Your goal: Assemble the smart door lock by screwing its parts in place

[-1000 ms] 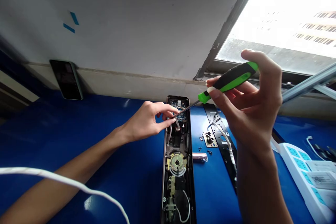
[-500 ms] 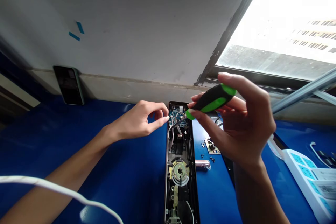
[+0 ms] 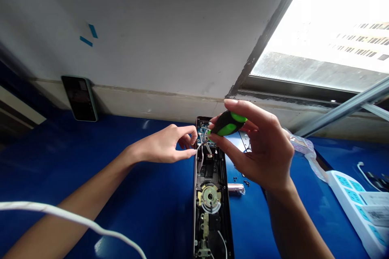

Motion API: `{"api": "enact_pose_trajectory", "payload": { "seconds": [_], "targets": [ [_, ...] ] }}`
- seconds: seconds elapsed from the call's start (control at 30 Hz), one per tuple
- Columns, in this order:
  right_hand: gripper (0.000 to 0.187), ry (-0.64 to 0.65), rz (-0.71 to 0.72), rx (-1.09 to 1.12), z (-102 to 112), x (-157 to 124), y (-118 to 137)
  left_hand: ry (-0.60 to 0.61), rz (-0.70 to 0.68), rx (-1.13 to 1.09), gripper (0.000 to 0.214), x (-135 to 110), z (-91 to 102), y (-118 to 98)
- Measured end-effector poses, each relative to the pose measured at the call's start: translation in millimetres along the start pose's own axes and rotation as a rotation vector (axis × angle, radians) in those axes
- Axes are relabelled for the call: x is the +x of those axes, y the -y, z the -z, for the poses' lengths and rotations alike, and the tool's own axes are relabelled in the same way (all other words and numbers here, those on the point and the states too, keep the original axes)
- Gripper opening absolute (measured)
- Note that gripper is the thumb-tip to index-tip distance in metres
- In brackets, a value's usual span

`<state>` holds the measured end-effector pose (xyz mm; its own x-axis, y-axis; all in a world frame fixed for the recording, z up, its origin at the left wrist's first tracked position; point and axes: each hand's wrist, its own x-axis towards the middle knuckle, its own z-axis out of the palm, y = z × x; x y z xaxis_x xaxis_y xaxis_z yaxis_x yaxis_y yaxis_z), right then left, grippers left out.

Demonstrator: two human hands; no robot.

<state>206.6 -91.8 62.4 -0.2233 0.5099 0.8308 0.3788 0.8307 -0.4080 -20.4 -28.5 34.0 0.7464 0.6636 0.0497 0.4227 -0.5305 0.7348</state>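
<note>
An open electronic door lock body lies lengthwise on the blue table, with its circuit board at the far end and a brass spindle cam lower down. My right hand grips a green-and-black screwdriver over the board, its thin shaft angled down toward the wires. My left hand hovers at the lock's left edge, fingertips apart beside the thin wires. The handle and my right fingers hide part of the board.
A white power strip sits at the right, near a crumpled plastic bag. Tiny black screws and a metal cylinder lie beside the lock. A white cable crosses the foreground. A dark phone rests against the wall.
My right hand has lowered and moved left, bringing the screwdriver over the board with its handle now pointing more toward me. The black plate is mostly hidden, and the plastic bag has come into view.
</note>
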Motion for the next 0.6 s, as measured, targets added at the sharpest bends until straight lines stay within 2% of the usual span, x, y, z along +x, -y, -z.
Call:
{"api": "enact_pose_trajectory", "payload": {
  "seconds": [0.1, 0.2, 0.4, 0.47, 0.6],
  "targets": [
    [0.077, -0.009, -0.003, -0.012, 0, 0, 1, 0.009, 0.003, -0.052, 0.015, 0, 3.3, 0],
    [0.077, -0.026, -0.002, -0.012, 3, 0, 3, -0.02, 0.001, -0.001, 0.013, -2, 4.7, -3],
    [0.07, -0.165, -0.074, -0.051, 13, 3, 13, -0.13, -0.116, 0.135, 0.026, -3, -2.7, -8],
    [0.071, -0.193, -0.087, -0.065, 15, 4, 16, -0.152, -0.154, 0.151, 0.021, -2, -6.4, -7],
    [0.074, -0.202, -0.02, -0.055, 19, 5, 16, -0.176, -0.227, 0.14, 0.01, 1, -11.5, -5]
  ]
}}
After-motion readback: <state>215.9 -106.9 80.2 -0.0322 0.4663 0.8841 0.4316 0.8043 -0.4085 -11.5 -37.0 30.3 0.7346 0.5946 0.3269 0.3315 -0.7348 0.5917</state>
